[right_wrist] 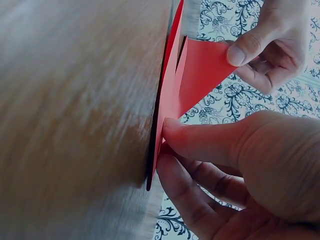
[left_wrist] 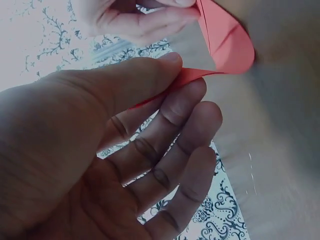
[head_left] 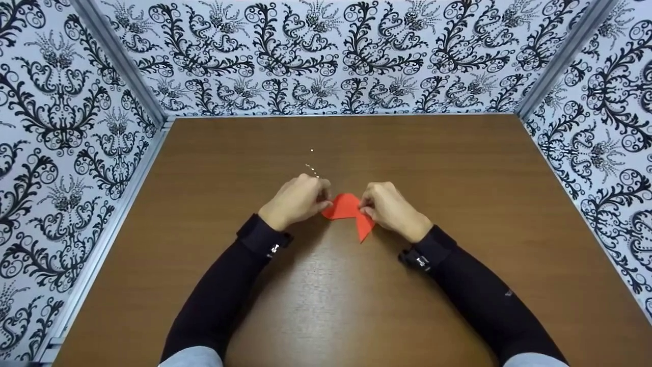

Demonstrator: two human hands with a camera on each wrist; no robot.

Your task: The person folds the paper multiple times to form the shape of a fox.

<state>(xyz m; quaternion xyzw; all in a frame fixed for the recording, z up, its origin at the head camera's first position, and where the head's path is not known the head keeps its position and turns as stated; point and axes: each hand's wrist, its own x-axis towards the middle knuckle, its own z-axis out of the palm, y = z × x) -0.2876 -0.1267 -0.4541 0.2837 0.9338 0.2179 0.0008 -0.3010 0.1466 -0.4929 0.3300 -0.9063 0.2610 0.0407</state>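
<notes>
A folded sheet of red paper (head_left: 344, 206) is held between both hands just over the brown table, with one pointed flap hanging toward the near side. My left hand (head_left: 304, 200) pinches its left end between thumb and fingers. In the left wrist view the paper (left_wrist: 231, 47) bends in a rounded loop from the pinched part. On the other side, my right hand (head_left: 389, 208) grips the paper near its right fold. The right wrist view has thumb and forefinger closed on the red paper (right_wrist: 205, 72) low by the table surface; part of it is hidden behind the fingers.
The brown wooden table (head_left: 316, 316) spreads around both arms. Small shiny specks (head_left: 312, 168) lie beyond the left hand. Panels with black scroll patterns (head_left: 326, 56) enclose the back and sides, joined by grey metal posts (head_left: 565, 56).
</notes>
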